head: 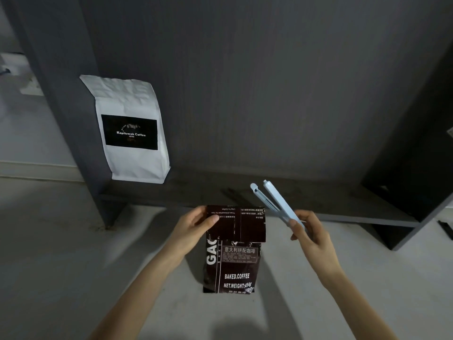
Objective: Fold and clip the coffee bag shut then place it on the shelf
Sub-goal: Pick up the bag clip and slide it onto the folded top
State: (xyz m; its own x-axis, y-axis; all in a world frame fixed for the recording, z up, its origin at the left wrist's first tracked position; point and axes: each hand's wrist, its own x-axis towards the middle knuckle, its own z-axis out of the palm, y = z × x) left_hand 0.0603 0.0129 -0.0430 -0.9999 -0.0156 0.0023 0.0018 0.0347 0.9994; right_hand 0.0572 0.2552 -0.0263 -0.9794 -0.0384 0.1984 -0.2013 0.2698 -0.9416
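A dark brown coffee bag [232, 263] with white print stands on the pale floor, its top folded down toward me. My left hand [193, 227] pinches the folded flap at its left corner, thumb on the front. My right hand [310, 233] holds a long light-blue bag clip [274, 201] by its hinged end. The clip's two arms are spread apart and point up and left, just right of the bag's top. The dark grey shelf [269, 192] lies right behind the bag.
A white coffee bag [132, 128] with a black label stands at the shelf's left end against the upright side panel [66, 94]. Another upright panel [421, 168] closes the shelf on the right. The shelf board between them is bare.
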